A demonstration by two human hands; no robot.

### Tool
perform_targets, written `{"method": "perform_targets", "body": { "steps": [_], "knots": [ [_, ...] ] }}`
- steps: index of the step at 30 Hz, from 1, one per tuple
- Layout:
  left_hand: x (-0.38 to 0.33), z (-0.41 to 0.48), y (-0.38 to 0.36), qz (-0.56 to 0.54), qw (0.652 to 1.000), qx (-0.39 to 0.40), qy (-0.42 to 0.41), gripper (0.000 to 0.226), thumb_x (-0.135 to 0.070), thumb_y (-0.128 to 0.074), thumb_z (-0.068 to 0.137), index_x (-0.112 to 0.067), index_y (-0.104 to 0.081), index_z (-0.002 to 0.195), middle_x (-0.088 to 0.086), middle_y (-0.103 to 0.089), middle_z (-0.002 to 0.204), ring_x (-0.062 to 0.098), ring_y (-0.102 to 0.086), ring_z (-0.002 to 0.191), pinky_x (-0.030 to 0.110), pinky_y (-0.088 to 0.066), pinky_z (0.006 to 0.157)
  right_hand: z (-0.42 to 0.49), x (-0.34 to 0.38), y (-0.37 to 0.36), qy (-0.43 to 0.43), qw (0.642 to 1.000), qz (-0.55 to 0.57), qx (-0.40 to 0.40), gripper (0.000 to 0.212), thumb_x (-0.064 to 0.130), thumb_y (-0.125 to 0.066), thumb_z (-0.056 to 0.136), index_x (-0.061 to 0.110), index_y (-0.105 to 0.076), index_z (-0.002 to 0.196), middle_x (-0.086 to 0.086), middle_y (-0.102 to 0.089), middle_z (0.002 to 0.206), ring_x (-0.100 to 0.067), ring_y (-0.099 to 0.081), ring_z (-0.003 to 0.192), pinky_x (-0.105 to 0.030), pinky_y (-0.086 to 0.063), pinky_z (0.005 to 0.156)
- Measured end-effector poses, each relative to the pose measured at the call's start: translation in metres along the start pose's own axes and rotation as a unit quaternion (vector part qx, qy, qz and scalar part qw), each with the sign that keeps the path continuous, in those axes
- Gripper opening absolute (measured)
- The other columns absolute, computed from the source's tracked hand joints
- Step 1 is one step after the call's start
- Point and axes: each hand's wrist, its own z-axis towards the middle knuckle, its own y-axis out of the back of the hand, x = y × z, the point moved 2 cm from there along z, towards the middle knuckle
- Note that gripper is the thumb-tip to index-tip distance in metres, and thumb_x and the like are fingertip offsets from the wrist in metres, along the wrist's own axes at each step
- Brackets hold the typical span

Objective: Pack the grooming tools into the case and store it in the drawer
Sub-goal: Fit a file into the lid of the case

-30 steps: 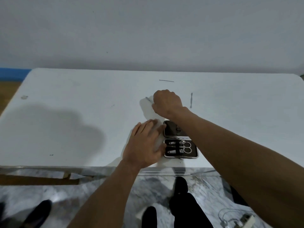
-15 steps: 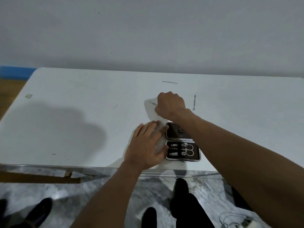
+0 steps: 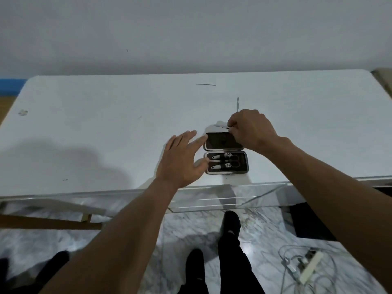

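Left hand (image 3: 182, 160), fingers spread, touches the case (image 3: 221, 143) at 9 o'clock. Right hand (image 3: 252, 130) pinches a thin tool (image 3: 225, 126) at 12 o'clock.

left hand (image 3: 182, 160) flat, fingers spread, right hand (image 3: 252, 130) pinching slim tool (image 3: 227, 127)

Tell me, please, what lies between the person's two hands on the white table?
In the head view, the open black case's dark lid half lies between the left hand and right hand.

Plain indoor room: white table (image 3: 106, 128), marble floor (image 3: 265, 240)
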Motion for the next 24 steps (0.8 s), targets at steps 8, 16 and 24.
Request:
{"method": "perform_targets", "body": {
  "steps": [8,16,24],
  "knots": [
    [0.001,0.000,-0.003,0.001,1.000,-0.010,-0.002,0.065,-0.055,-0.038,0.086,-0.033,-0.038,0.147,0.001,-0.041,0.151,0.019,-0.032,0.142,0.043,-0.020,0.120,-0.036,-0.019,-0.007,-0.010,0.999,-0.054,0.000,0.019,0.010,-0.055,0.085,0.011,-0.073,0.092,-0.012,-0.072,0.092,-0.034,-0.063,0.087,-0.034,-0.050,0.069],
    [0.002,-0.001,-0.003,0.002,1.000,-0.012,0.000,0.065,-0.054,-0.039,0.086,-0.033,-0.037,0.148,0.000,-0.040,0.152,0.018,-0.031,0.142,0.041,-0.018,0.120,-0.031,-0.028,-0.003,0.016,0.996,-0.090,-0.017,0.020,0.009,-0.056,0.086,0.014,-0.073,0.095,-0.011,-0.070,0.092,-0.035,-0.064,0.087,-0.035,-0.051,0.068],
    [0.002,0.000,-0.002,-0.013,1.000,-0.016,0.001,0.064,-0.052,-0.043,0.086,-0.034,-0.038,0.147,-0.001,-0.041,0.151,0.017,-0.033,0.141,0.041,-0.018,0.119,-0.022,-0.023,-0.006,0.066,0.991,-0.112,-0.006,0.015,0.014,-0.057,0.088,0.014,-0.072,0.089,-0.009,-0.068,0.090,-0.033,-0.063,0.085,-0.034,-0.047,0.064]
  ]
}}
